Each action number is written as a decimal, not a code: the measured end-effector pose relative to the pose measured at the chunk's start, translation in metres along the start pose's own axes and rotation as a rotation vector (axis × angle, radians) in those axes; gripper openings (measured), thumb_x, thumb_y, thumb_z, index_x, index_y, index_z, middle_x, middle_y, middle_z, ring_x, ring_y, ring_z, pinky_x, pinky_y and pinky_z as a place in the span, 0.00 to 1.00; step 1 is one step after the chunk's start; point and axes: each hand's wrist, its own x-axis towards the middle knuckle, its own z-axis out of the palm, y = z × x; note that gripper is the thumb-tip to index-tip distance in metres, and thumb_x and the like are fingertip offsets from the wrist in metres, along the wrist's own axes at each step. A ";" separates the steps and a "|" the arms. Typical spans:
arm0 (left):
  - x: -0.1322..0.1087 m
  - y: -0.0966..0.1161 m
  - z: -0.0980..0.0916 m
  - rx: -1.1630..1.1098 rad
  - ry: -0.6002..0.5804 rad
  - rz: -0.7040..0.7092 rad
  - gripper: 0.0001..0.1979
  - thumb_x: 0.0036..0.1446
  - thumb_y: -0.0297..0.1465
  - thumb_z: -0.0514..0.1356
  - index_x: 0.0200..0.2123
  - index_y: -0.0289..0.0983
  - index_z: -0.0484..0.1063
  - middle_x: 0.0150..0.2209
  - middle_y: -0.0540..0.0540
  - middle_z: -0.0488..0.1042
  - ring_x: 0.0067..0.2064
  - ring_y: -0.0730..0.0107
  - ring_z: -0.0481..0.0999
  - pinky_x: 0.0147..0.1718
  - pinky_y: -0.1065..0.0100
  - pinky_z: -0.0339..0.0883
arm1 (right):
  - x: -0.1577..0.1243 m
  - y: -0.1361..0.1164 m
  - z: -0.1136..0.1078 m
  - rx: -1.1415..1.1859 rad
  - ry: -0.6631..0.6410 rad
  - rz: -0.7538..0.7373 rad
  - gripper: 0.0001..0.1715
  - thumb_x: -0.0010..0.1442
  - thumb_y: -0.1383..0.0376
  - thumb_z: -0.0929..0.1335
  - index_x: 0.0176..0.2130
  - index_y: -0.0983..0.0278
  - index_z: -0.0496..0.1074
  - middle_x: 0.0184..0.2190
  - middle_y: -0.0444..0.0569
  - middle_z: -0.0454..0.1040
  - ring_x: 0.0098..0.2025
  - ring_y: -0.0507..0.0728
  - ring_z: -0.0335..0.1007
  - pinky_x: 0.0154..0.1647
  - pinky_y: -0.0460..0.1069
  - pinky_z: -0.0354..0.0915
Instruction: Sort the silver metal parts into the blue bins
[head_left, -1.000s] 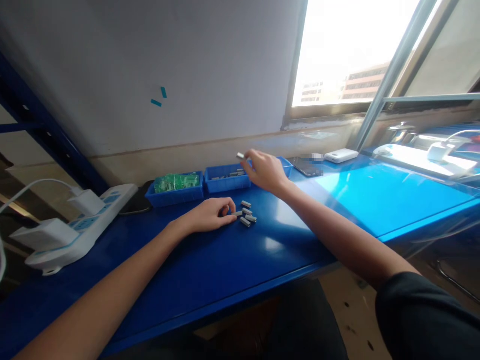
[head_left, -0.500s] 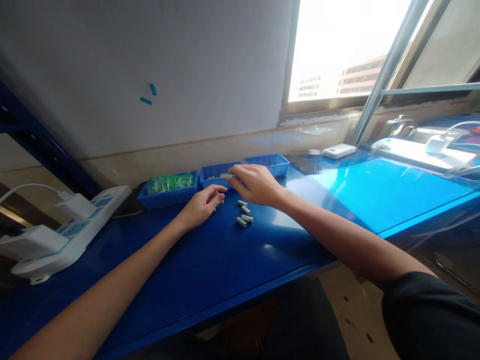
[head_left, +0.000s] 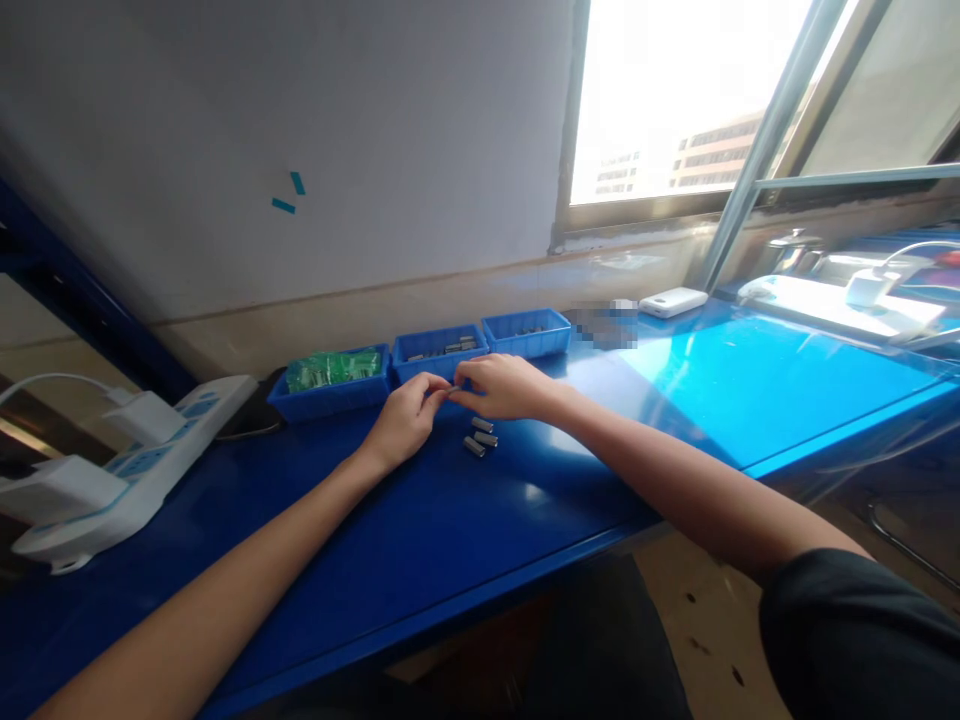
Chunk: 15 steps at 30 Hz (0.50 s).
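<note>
My left hand point(head_left: 405, 418) and my right hand point(head_left: 506, 387) meet above the blue table, fingertips pinched together on a small metal piece point(head_left: 453, 391), mostly covered by the fingers. Just below my right hand, three small metal pieces point(head_left: 484, 439) show on the table. Behind the hands stand a middle blue bin point(head_left: 439, 350) with similar pieces in it and a right blue bin point(head_left: 527, 334) with small parts. A left blue bin point(head_left: 330, 397) holds a green bag point(head_left: 334, 369) of parts.
A white power strip point(head_left: 150, 465) with plugged-in chargers lies at the left. Farther right are a white box-like device point(head_left: 673, 302) and another white power strip point(head_left: 844, 305) near the window. The table's front edge point(head_left: 450, 620) runs below the arms.
My right hand has come down from the middle bin, and my left fingers have closed on the piece together with it. One fewer loose piece shows on the table.
</note>
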 end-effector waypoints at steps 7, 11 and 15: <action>-0.001 -0.002 -0.004 -0.256 -0.022 -0.117 0.23 0.61 0.43 0.52 0.51 0.33 0.67 0.37 0.44 0.74 0.33 0.69 0.71 0.34 0.67 0.67 | -0.004 -0.006 -0.013 0.008 0.340 -0.073 0.14 0.66 0.60 0.58 0.36 0.63 0.68 0.34 0.48 0.75 0.34 0.53 0.70 0.31 0.47 0.55; -0.004 0.007 0.001 -0.094 -0.229 0.126 0.18 0.59 0.35 0.56 0.52 0.39 0.71 0.42 0.45 0.72 0.34 0.71 0.71 0.38 0.67 0.66 | -0.005 0.000 -0.036 0.146 0.896 -0.050 0.19 0.69 0.59 0.52 0.44 0.64 0.66 0.30 0.46 0.71 0.34 0.52 0.68 0.36 0.48 0.60; -0.005 0.017 0.005 -0.025 -0.339 0.155 0.11 0.58 0.34 0.57 0.41 0.37 0.77 0.40 0.44 0.73 0.33 0.70 0.70 0.35 0.67 0.65 | 0.001 0.006 -0.038 0.040 0.748 0.136 0.19 0.69 0.58 0.54 0.45 0.65 0.67 0.33 0.51 0.73 0.38 0.57 0.71 0.38 0.50 0.61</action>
